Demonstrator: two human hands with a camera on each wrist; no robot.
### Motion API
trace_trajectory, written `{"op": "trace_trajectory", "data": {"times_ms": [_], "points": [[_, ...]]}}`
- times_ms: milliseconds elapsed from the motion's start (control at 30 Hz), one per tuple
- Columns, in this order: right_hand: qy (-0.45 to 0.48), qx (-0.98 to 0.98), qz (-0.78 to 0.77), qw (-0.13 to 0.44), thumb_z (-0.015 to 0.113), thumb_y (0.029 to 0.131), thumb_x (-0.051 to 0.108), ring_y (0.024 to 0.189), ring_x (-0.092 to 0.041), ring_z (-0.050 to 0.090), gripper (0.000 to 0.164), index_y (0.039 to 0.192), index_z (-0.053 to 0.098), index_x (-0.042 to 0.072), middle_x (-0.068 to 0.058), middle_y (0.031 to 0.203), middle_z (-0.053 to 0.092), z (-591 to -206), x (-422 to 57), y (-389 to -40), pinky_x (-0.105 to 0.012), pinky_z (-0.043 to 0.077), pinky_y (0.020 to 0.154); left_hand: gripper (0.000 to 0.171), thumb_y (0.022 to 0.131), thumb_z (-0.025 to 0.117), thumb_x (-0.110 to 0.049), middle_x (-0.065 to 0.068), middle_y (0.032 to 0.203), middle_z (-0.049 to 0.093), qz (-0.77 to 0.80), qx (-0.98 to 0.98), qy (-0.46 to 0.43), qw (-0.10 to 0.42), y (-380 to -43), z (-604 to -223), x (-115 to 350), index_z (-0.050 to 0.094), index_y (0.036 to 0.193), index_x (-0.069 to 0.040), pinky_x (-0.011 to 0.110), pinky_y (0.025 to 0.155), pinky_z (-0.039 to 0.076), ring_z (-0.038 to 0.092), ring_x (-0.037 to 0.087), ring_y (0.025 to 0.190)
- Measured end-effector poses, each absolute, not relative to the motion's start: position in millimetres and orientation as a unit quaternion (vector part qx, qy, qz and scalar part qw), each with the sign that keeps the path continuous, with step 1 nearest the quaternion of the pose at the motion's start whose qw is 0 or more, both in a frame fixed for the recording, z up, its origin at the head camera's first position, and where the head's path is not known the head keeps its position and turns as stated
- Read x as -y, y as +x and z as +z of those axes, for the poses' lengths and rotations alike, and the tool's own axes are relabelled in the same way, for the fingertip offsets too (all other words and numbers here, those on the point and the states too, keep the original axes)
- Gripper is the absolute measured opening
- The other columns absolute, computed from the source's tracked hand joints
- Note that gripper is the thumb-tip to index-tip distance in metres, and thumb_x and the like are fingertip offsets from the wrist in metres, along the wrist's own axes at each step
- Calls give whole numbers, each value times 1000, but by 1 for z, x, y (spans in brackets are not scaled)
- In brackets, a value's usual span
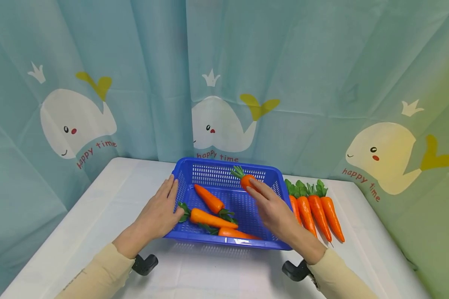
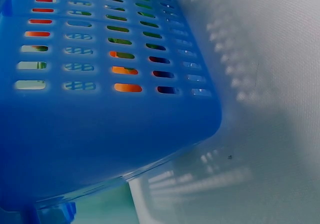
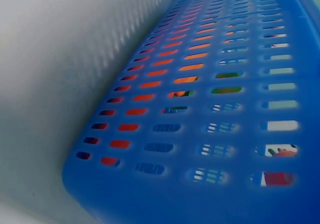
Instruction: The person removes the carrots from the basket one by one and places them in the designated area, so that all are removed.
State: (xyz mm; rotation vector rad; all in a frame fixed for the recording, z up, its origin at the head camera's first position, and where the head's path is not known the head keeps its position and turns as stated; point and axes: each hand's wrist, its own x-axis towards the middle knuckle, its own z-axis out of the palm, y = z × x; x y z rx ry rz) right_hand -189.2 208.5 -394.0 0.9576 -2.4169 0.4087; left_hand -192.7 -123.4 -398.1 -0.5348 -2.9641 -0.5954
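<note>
A blue perforated plastic basket (image 1: 226,238) stands on the table. My left hand (image 1: 159,207) holds its left rim, with the thumb reaching over the inner side. In my right hand (image 1: 275,207) is a carrot (image 1: 247,182), pinched over the right part of the basket. Its green stubs point up and left, and the hand hides its lower end. Inside the basket lie three more carrots: one slanted at the back (image 1: 208,198), one across the middle (image 1: 209,218) and one along the front wall (image 1: 237,233). Both wrist views show mainly the slotted basket wall (image 2: 100,119).
Several leafy carrots (image 1: 319,211) lie side by side on the white table (image 1: 134,178), just right of the basket. A blue-green curtain (image 1: 157,83) with printed whales hangs behind the table and down both sides. Each wrist wears a black mount (image 1: 145,264).
</note>
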Motion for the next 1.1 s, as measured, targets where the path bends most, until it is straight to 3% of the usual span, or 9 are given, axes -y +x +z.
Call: {"op": "trace_trajectory", "data": {"times_ms": [700, 1100], "points": [[304, 903, 155, 263, 67, 82, -10, 124, -37, 58, 59, 138, 58, 4, -17, 147, 49, -382, -236, -179, -40, 59, 86, 77, 94, 51, -25, 27, 164, 8, -194, 966, -166, 25, -194, -401, 123, 18, 153, 11, 57, 120, 21, 16, 46, 150], [286, 898, 157, 295, 68, 79, -12, 121, -39, 60, 56, 133, 60, -1, -20, 143, 52, -376, -252, -179, -44, 58, 85, 77, 94, 51, -25, 27, 164, 8, -191, 967, -166, 25, -194, -399, 123, 18, 153, 11, 59, 119, 23, 16, 46, 151]]}}
